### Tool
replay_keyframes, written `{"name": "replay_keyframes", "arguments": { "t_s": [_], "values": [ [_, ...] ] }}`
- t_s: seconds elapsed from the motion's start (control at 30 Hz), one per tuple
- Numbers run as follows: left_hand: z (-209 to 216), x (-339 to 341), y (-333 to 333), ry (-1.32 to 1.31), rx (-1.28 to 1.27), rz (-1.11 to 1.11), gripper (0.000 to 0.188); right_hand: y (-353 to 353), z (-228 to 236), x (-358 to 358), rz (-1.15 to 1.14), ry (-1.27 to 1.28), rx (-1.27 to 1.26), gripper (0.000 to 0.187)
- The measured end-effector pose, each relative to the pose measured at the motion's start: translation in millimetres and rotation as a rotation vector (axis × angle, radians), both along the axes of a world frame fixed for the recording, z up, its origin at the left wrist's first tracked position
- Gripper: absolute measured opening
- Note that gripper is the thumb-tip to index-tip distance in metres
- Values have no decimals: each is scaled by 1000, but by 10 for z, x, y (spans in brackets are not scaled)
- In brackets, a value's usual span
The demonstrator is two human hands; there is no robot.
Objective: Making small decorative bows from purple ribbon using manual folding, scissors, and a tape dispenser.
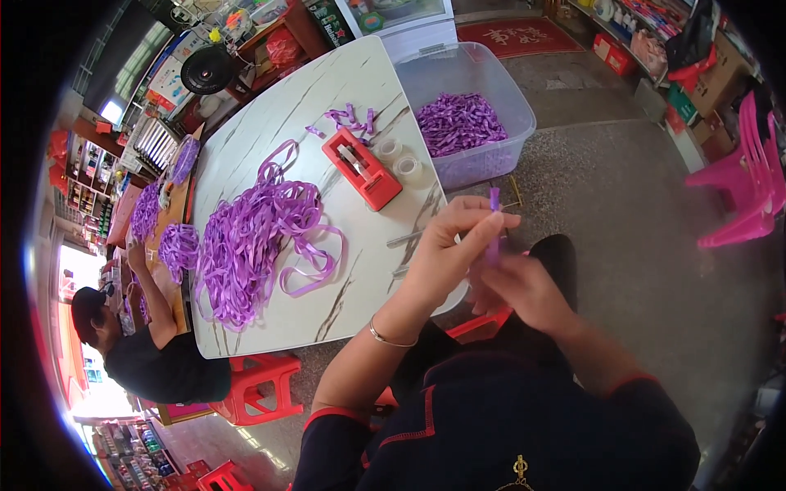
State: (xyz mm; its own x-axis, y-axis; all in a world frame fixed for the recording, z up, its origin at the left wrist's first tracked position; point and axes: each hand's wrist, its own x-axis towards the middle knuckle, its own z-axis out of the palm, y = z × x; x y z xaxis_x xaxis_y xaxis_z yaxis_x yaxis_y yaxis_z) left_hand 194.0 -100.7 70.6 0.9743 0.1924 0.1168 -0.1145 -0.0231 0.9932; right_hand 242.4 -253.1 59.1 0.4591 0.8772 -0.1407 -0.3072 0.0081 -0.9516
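A short piece of folded purple ribbon [494,199] stands upright between the thumb and fingers of my left hand [449,239], just past the table's near right edge. My right hand [524,288] is right below it, close to the ribbon's lower end. Motion smears its fingers, so whether they grip the ribbon does not show. On the white marbled table [319,90] lies a big loose heap of purple ribbon [258,245]. A red tape dispenser [372,182] sits nearer to my hands, with clear tape rolls [407,169] beside it and several short ribbon pieces [352,119] behind.
Beyond the table's right edge stands a clear plastic bin [491,159] partly filled with short purple ribbon pieces. Pink chairs [749,180] are at the far right. At left, another person [155,352] works at a wooden table with purple bundles, near a red stool [262,389].
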Motion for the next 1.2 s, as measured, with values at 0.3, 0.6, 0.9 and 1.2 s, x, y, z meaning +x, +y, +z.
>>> {"name": "replay_keyframes", "arguments": {
  "t_s": [0.3,0.6,0.9,1.2],
  "values": [
    [199,-138,7,-31,-623,-158,30,-771,-709,-165,-50,-717,-312,18],
    [122,-367,192,110,-491,-138,34,-1215,-910,193,-249,-1171,-428,17],
    [56,-711,490,355,-297,-287,32,-1143,-734,529,-271,-1419,-393,18],
    [-148,-870,573,437,-318,-153,32,-1028,-455,574,-277,-1472,-368,41]
  ]
}}
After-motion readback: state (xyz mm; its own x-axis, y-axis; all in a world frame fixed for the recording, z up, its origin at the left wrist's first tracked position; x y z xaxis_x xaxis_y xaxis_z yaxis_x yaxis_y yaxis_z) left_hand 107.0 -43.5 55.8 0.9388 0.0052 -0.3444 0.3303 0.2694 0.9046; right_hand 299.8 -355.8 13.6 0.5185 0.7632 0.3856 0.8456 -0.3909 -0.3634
